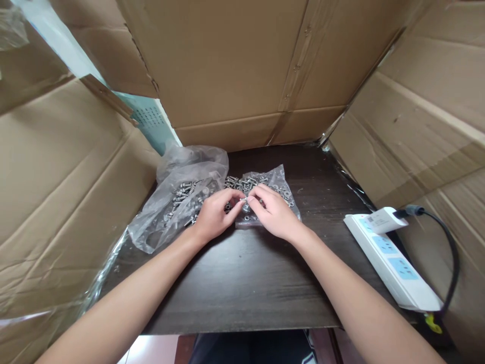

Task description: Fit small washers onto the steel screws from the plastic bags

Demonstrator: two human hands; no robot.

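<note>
A small metal bolt lies between the fingertips of both hands, which meet over the middle of the dark table. My left hand is closed in a pinch at one end of it. From the other side, my right hand pinches its other end; any small part under those fingertips is hidden. Beneath the hands, a clear plastic bag lies flat with nuts and washers on it. Loose bolts are heaped just behind the hands. Left of them, a larger crumpled plastic bag holds several bolts.
Cardboard walls enclose the dark table at the back and both sides. On the right lies a white power strip with a plugged-in adapter and black cable. A light blue sheet with writing shows at the back left.
</note>
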